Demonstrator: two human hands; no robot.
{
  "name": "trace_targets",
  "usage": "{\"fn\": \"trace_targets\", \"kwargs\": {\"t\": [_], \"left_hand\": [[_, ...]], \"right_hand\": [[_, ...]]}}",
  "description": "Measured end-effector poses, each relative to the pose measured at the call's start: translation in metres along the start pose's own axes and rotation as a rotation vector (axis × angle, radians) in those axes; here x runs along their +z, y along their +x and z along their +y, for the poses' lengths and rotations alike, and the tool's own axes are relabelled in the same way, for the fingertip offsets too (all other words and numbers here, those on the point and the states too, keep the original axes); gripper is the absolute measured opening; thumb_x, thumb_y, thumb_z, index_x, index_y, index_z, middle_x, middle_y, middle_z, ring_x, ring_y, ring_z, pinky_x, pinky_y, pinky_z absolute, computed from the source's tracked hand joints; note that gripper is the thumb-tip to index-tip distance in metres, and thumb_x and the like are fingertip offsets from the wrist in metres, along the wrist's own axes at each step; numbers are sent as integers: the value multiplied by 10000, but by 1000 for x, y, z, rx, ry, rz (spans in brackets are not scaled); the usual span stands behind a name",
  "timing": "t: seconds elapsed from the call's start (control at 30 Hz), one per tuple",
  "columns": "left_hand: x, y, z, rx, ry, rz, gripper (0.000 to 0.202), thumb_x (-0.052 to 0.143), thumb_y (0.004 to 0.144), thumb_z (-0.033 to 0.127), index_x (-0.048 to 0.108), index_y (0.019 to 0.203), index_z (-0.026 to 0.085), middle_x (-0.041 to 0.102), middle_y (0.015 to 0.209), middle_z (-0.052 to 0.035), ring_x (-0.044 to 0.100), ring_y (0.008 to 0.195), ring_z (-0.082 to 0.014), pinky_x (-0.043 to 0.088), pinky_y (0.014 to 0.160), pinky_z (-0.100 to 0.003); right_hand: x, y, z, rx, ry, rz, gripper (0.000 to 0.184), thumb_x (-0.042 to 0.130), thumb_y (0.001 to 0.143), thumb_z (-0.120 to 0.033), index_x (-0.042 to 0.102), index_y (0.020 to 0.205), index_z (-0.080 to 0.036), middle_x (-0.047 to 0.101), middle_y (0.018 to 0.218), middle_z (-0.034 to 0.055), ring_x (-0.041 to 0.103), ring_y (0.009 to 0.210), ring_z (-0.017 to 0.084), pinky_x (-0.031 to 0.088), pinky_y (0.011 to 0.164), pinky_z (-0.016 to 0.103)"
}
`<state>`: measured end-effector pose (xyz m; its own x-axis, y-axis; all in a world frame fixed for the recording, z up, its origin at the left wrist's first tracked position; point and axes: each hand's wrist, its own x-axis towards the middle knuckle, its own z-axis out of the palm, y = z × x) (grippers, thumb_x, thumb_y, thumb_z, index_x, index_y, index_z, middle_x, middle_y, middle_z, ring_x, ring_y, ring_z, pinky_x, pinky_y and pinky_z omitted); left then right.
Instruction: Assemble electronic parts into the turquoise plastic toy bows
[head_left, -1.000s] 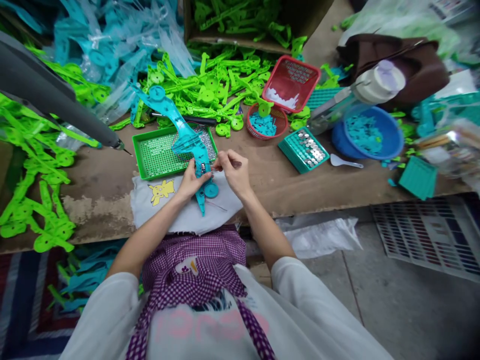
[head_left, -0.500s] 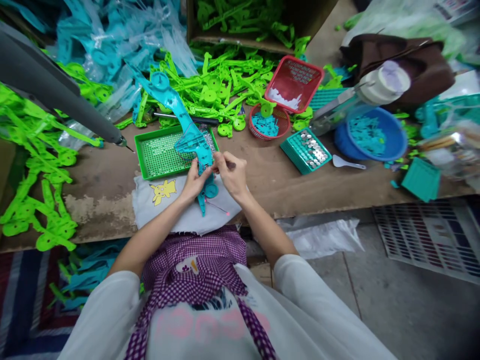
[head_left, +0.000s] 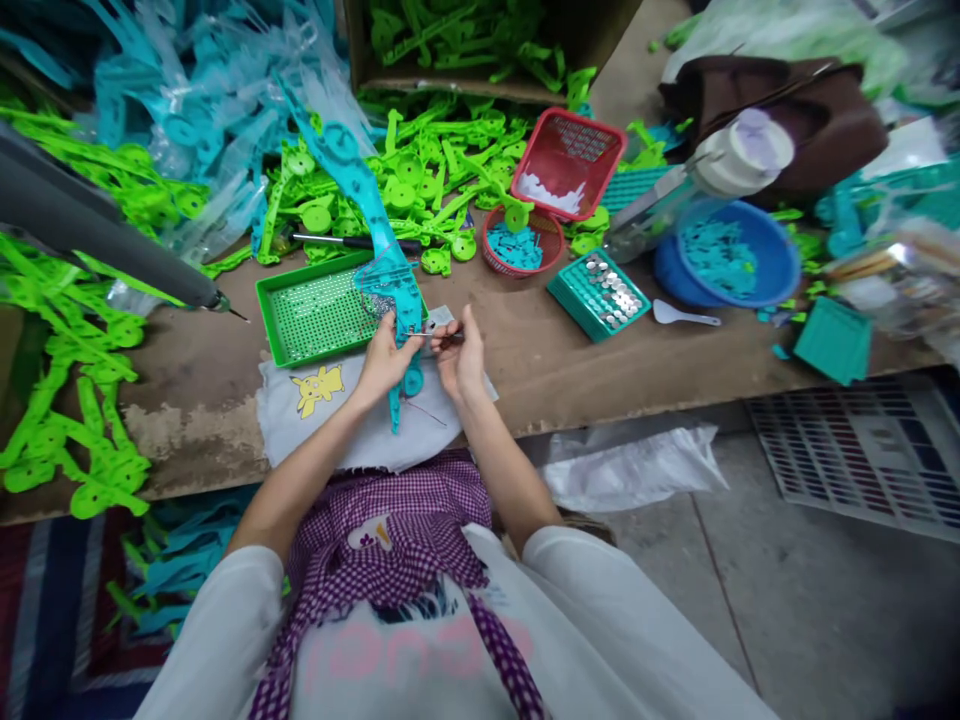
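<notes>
My left hand (head_left: 384,358) grips a long teal plastic toy part (head_left: 365,205) near its lower end, holding it tilted up and away over a green tray (head_left: 300,322). My right hand (head_left: 459,352) sits just to the right of it, its fingers pinching a thin metal tool (head_left: 431,335) whose tip touches the teal part. Both hands rest above a white cloth with a yellow cartoon figure (head_left: 319,390) at the table's front edge. A small white piece lies just behind my right fingers.
Heaps of green plastic parts (head_left: 420,170) and teal parts (head_left: 187,90) cover the back and left. A red basket (head_left: 566,165), a round red basket (head_left: 521,240), a teal tray of silver discs (head_left: 600,290), a blue bowl (head_left: 724,255) and a grey suspended tool (head_left: 97,235) stand around.
The teal part has swung more upright and toward the back. My right hand has drawn in closer to the left hand, its tool now against the part.
</notes>
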<state>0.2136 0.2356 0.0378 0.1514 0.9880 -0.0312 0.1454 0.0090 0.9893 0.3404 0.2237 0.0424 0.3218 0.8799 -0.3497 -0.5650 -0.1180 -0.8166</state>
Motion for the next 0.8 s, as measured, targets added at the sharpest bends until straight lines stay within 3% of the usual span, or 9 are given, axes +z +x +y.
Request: {"fn": "trace_targets", "kwargs": {"t": [0.1, 0.2, 0.37, 0.53, 0.63, 0.7, 0.8], "left_hand": [[1, -2, 11, 3, 252, 10, 489, 679, 811, 273, 531, 1264, 161, 624, 843, -49, 629, 915, -277, 450, 991, -486], [14, -8, 24, 27, 493, -24, 526, 592, 863, 205, 482, 1372, 141, 610, 910, -105, 591, 1031, -337, 395, 1033, -552], [45, -18, 29, 52, 730, -19, 458, 383, 927, 135, 530, 1361, 160, 564, 1120, -202, 465, 1215, -405, 317, 1032, -682], [39, -22, 23, 89, 796, -93, 596, 518, 836, 126, 466, 1423, 209, 548, 1214, -190, 434, 1232, -435, 320, 1016, -704], [23, -22, 25, 104, 785, -102, 682, 526, 783, 78, 447, 1443, 229, 556, 1253, -178, 458, 1224, -423, 319, 1032, -696], [12, -19, 29, 129, 725, -114, 723, 540, 753, 65, 441, 1448, 236, 551, 1305, -163, 461, 1249, -405, 313, 1070, -667], [-5, -12, 33, 190, 493, -188, 758, 634, 689, 94, 473, 1414, 242, 544, 1376, -113, 464, 1297, -358, 321, 1135, -565]], "right_hand": [[-14, 3, -2, -65, 66, 86, 478, 550, 750, -666, 365, 631, -242, 509, 532, -58, 517, 471, 85, 473, 508, 221], [-19, 4, -1, -139, 88, 123, 383, 535, 754, -598, 405, 686, -245, 570, 632, -39, 584, 578, 99, 514, 600, 232], [-9, 9, 16, -43, 172, 121, 244, 509, 761, -478, 487, 805, -239, 643, 807, -10, 622, 732, 113, 544, 743, 271], [-23, 10, 10, -56, 104, 20, 221, 561, 757, -434, 478, 832, -244, 644, 822, -17, 637, 773, 121, 543, 819, 301], [-47, -1, -2, -235, -131, -32, 226, 627, 761, -402, 526, 879, -237, 666, 871, 1, 648, 851, 148, 530, 895, 344], [-61, -10, -8, -428, -458, -94, 180, 617, 806, -358, 575, 924, -229, 685, 961, 44, 644, 966, 187, 504, 961, 382], [-74, -16, -11, -606, -1013, -330, 213, 509, 863, -184, 639, 1029, -214, 657, 1196, 114, 571, 1203, 247, 428, 1081, 441]]}}
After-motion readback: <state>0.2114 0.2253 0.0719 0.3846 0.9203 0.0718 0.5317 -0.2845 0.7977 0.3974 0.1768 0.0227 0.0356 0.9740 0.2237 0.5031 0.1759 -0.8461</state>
